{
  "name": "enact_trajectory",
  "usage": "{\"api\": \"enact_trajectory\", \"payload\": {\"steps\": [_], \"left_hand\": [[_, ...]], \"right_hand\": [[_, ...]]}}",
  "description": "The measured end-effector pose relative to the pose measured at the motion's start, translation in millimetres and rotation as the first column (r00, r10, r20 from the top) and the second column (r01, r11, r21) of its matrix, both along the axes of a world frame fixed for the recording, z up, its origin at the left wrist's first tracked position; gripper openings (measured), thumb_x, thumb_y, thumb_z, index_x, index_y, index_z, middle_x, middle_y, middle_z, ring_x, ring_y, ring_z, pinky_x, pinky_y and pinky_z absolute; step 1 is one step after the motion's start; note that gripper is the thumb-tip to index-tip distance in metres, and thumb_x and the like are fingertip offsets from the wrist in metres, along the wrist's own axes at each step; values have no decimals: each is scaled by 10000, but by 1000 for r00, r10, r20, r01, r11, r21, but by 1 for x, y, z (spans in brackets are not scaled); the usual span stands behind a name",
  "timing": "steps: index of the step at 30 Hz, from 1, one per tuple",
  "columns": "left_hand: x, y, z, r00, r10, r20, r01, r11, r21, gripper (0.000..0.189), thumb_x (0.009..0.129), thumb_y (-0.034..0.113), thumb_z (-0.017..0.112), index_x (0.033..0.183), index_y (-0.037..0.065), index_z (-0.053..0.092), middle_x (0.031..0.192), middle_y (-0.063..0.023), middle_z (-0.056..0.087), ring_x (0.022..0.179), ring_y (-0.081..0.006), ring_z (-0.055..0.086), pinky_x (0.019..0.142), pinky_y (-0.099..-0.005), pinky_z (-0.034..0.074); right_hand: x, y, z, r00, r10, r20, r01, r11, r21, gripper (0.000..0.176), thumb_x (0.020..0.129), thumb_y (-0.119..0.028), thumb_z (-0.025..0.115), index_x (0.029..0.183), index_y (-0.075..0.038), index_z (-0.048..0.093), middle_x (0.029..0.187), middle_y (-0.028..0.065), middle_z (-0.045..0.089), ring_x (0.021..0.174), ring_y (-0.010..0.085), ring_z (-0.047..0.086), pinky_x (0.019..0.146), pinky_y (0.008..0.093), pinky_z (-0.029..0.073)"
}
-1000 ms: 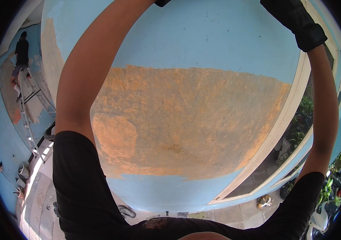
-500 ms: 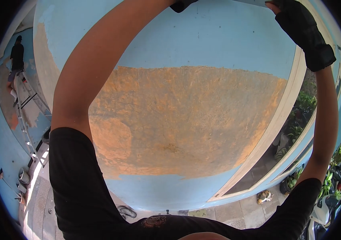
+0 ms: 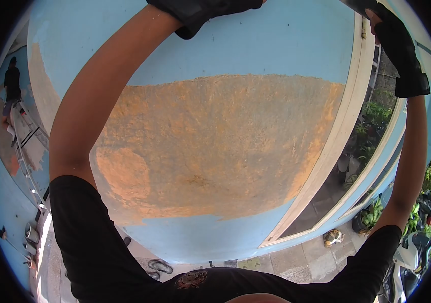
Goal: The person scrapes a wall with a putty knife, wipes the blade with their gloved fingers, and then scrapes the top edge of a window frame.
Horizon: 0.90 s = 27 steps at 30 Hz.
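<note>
My left hand [image 3: 202, 11], in a black fingerless glove, is raised to the top edge of the view, over the blue upper part of the wall. Most of its fingers are cut off by the frame, so their grip is hidden. At the top right is my right hand [image 3: 393, 43], gloved the same way, its thumb bent against a dark, flat-looking piece [image 3: 361, 5] that runs out of view. What that piece is I cannot make out. Before me the wall [image 3: 230, 146] has a large bare orange-brown patch between blue paint above and below.
A wooden-framed window [image 3: 321, 202] stands right of the patch. Far left, a person [image 3: 12, 83] is on a ladder [image 3: 23, 156] beside buckets [image 3: 32, 233]. Sandals [image 3: 160, 266], a cat-like patterned shape [image 3: 332, 238], potted plants [image 3: 369, 217] and a motorbike [image 3: 411, 252] are below.
My view has shifted to the right, so the wall patch sits further left. More of my left glove shows as it comes lower into view. The right hand stays raised, thumb on the dark piece.
</note>
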State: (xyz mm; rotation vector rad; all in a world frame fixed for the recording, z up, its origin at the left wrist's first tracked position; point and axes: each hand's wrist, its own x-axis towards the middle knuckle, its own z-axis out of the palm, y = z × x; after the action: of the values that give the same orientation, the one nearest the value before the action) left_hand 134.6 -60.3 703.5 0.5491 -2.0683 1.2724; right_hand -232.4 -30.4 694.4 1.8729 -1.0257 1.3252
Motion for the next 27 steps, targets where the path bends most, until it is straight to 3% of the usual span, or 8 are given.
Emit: {"api": "enact_trajectory", "payload": {"steps": [3,4,7,12,15,17,23,27], "left_hand": [[4,-33,-31,994,70,81,-33,923,-383,539,931,355,643,1348,19,581,1454,-230,527,1359,-354,500,1103,-489,405],[1,-37,-43,982,184,41,-165,944,-285,620,937,413,628,1416,31,534,1593,-226,353,1481,-378,330,1188,-538,276],[-1,-26,-53,938,2,348,-14,999,31,626,932,418,636,1406,22,535,1568,-246,380,1469,-390,344,1187,-552,269],[-6,-23,-46,985,125,-122,-149,966,-211,647,933,446,615,1418,29,523,1574,-218,381,1473,-397,332,1205,-543,235],[-7,-23,-53,982,180,55,-161,956,-245,610,942,423,610,1403,30,540,1570,-204,397,1474,-387,335,1208,-535,232],[-5,-21,-63,921,-1,390,-24,998,59,555,951,377,603,1384,33,563,1548,-204,433,1453,-385,376,1192,-530,279],[2,-15,-63,989,145,-8,-145,980,-134,588,939,386,615,1406,36,545,1565,-224,398,1468,-387,344,1198,-535,261],[18,-12,-70,976,129,176,-107,986,-130,603,937,417,620,1405,44,549,1596,-197,365,1498,-372,296,1209,-547,226]], "right_hand": [[39,33,-11,990,46,134,-40,998,-44,245,963,-229,670,804,-52,612,687,24,589,602,152,586,568,335,488],[42,34,-14,1000,-7,14,8,989,-145,243,969,-227,657,804,-56,604,670,6,551,602,118,564,559,310,483],[33,36,-15,995,-17,-98,0,986,-169,248,973,-229,648,799,-60,595,651,-7,526,593,86,539,546,281,472],[39,30,-23,989,81,127,-85,996,22,267,970,-250,647,790,-60,593,650,35,569,610,118,582,554,331,454],[30,24,-26,975,-124,-182,93,981,-172,237,966,-233,635,833,-40,600,666,98,590,631,217,624,586,384,473],[2,-19,-20,986,-76,-150,64,995,-80,305,999,-325,596,845,-62,580,678,39,535,624,156,553,610,335,454],[5,-37,-30,983,-3,-181,3,1000,-3,358,1030,-404,565,864,-87,567,690,-12,492,622,112,489,634,295,437],[27,-46,-36,987,-10,-160,5,1000,-27,321,1027,-377,575,935,-73,622,682,31,538,629,145,519,628,321,455]]}}
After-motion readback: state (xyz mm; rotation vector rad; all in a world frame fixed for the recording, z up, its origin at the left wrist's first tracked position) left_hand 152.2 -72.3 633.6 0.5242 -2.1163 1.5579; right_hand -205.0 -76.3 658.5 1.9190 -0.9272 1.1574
